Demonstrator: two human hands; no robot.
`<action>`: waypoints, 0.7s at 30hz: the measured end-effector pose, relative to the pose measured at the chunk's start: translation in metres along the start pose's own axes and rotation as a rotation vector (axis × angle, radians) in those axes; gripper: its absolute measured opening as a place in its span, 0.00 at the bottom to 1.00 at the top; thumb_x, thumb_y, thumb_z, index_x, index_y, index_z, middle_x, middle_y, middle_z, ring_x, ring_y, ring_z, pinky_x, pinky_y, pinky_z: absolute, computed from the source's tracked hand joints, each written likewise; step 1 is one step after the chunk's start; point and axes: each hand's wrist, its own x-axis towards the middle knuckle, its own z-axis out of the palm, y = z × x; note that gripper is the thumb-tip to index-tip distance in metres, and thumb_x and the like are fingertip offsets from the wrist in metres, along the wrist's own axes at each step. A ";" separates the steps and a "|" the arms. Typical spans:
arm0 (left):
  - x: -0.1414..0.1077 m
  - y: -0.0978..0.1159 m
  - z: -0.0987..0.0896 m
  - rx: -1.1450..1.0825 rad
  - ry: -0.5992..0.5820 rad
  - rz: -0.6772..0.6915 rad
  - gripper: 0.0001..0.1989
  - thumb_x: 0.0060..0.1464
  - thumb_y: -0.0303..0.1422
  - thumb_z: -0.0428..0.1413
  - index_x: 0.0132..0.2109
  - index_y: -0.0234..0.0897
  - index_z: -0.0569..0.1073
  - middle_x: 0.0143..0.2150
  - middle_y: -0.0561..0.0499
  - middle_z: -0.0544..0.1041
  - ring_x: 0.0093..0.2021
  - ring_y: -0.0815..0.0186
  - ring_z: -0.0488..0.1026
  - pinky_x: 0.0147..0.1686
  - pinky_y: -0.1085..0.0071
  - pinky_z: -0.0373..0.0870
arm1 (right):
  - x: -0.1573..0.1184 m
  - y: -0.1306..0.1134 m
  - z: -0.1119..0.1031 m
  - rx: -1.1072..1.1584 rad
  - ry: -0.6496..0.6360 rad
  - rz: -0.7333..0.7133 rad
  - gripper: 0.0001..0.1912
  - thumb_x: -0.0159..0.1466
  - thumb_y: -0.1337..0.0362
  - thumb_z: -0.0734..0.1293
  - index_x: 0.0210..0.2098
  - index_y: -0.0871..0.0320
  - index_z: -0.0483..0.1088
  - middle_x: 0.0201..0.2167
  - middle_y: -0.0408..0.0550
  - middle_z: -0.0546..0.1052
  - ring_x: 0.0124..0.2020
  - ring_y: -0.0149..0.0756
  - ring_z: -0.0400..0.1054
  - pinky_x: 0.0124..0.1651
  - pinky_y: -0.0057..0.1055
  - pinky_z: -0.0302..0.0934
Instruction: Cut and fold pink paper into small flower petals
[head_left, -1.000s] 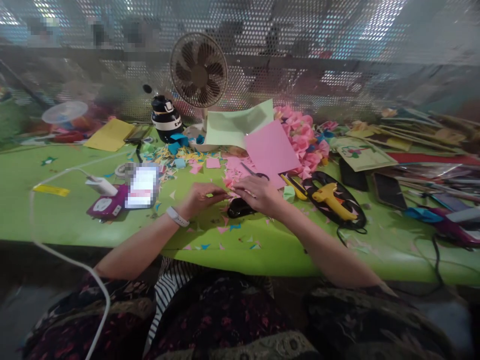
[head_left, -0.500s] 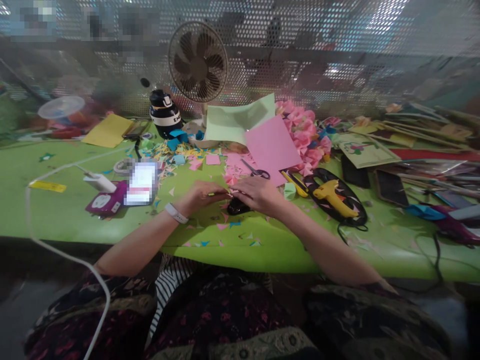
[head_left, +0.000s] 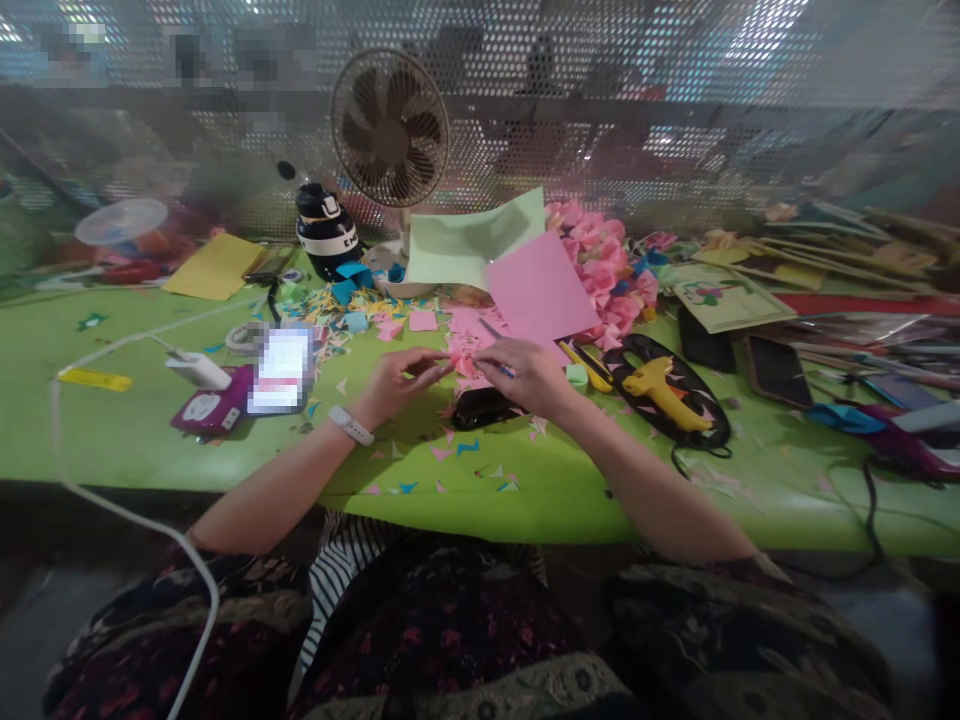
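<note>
My left hand [head_left: 405,380], with a white band at the wrist, pinches the edge of a small folded pink paper piece [head_left: 462,357]. Close on its right, my right hand [head_left: 529,378] has its fingers curled together. A bit of blue shows at those fingers; what they hold I cannot make out. Beneath the hands lies a glossy black object [head_left: 484,408]. Behind my right hand, a scissors blade [head_left: 491,328] pokes out, the handles hidden. A pink paper sheet [head_left: 544,285] lies beyond, against a pale green sheet [head_left: 476,240].
Pink paper flowers [head_left: 600,265] are heaped at the back. A yellow glue gun [head_left: 667,390] and yellow cutter [head_left: 589,368] lie right. Left are a lit phone [head_left: 281,370], purple device [head_left: 214,405] and white cable [head_left: 112,500]. A bottle [head_left: 328,235] and fan [head_left: 390,130] stand behind; scraps litter the table.
My hands have drawn slightly apart, showing the pink paper piece between them and more of the black object. My right hand now covers the scissors handles, and blue shows at its fingers.
</note>
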 end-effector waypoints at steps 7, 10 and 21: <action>0.012 -0.017 0.005 0.410 -0.068 0.025 0.15 0.53 0.36 0.63 0.47 0.38 0.77 0.49 0.43 0.76 0.48 0.57 0.74 0.47 0.60 0.72 | 0.001 0.015 -0.004 0.053 0.097 0.201 0.07 0.64 0.65 0.67 0.36 0.58 0.78 0.36 0.49 0.82 0.32 0.36 0.74 0.38 0.33 0.67; 0.016 -0.014 0.013 0.525 -0.125 0.032 0.11 0.54 0.32 0.61 0.46 0.37 0.76 0.50 0.43 0.75 0.48 0.56 0.73 0.48 0.59 0.70 | 0.001 0.017 -0.002 0.039 0.084 0.226 0.07 0.64 0.66 0.67 0.36 0.57 0.79 0.36 0.49 0.82 0.33 0.36 0.74 0.39 0.33 0.67; 0.019 -0.026 -0.030 0.620 -0.203 0.049 0.07 0.57 0.30 0.56 0.41 0.38 0.79 0.47 0.46 0.78 0.47 0.58 0.74 0.50 0.58 0.71 | 0.006 0.018 0.009 0.017 -0.108 0.309 0.11 0.65 0.65 0.65 0.40 0.57 0.81 0.38 0.49 0.82 0.35 0.35 0.74 0.40 0.32 0.67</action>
